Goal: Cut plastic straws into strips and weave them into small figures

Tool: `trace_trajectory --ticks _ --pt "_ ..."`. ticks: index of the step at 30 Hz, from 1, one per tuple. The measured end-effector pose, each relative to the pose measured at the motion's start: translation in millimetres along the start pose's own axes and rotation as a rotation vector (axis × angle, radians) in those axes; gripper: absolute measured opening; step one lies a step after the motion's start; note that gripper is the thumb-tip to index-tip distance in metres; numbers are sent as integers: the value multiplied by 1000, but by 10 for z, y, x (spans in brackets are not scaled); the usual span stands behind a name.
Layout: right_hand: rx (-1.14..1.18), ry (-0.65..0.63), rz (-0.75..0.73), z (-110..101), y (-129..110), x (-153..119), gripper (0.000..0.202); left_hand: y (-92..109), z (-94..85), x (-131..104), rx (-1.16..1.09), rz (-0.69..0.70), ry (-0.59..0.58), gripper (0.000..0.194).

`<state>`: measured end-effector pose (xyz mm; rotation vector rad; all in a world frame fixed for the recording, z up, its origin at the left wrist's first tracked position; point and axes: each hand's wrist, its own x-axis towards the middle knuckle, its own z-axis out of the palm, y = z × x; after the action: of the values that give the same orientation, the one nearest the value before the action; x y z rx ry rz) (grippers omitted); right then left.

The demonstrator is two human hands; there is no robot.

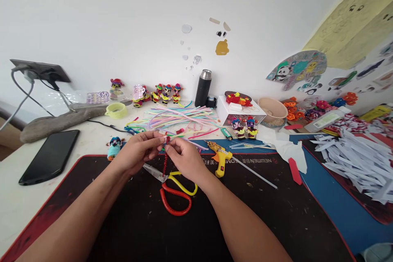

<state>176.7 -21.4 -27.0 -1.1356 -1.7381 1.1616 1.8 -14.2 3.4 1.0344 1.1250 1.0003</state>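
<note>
My left hand (pixel 145 149) and my right hand (pixel 186 156) meet above the black mat, fingertips almost touching. Both pinch a dark red, glittery pipe cleaner (pixel 165 164), whose tail hangs straight down between them. A small pale bit shows at the left fingertips; what it is I cannot make out. Just below the hands lie scissors (pixel 163 177) with one red and one yellow handle loop, partly behind the hanging tail. To the right, a yellow hot glue gun (pixel 222 160) rests on the mat with a long glue stick (pixel 254 173) in its back.
Pastel pipe cleaners (pixel 181 116) are heaped behind the hands. Small figures (pixel 166 94) stand along the wall beside a black flask (pixel 204 89). At left lie a phone (pixel 49 156) and a turquoise figure (pixel 114 148). White paper strips (pixel 359 163) pile up at right, near a white box (pixel 225 111).
</note>
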Motion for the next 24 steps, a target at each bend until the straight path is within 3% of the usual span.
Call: trace_trajectory --ticks 9,15,24 --pt "-79 23 -25 -58 -102 -22 17 28 -45 4 -160 -120 -98 34" --pt "-206 72 -63 -95 -138 -34 16 25 -69 8 -137 -144 -193 36" --pt "-293 141 -107 -69 -123 -50 17 -17 -104 33 -234 -241 -222 29"
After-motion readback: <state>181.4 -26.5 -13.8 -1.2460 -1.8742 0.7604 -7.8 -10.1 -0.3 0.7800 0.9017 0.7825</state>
